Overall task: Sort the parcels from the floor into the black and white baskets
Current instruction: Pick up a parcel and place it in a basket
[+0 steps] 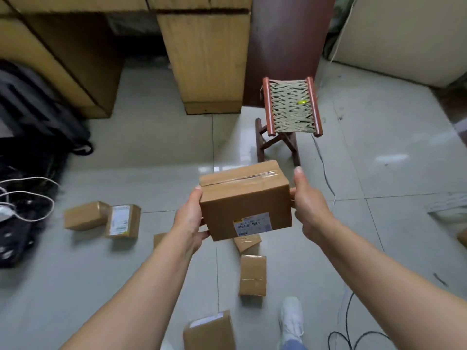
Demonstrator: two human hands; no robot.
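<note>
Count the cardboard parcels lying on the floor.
6: plain parcel and labelled parcel at left; half-hidden parcel by the left forearm; taped parcel and nearer parcel below the held parcel; bottom parcel. Right-edge corner may be another.

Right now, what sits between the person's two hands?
A taped cardboard parcel, seen in the head view: the left hand grips its left side, the right hand its right side.

Shiny pale tile floor [151, 147], bit of glare on it. Wooden cabinets [207, 59] at the back. Little woven stool [290, 107] beside them.
</note>
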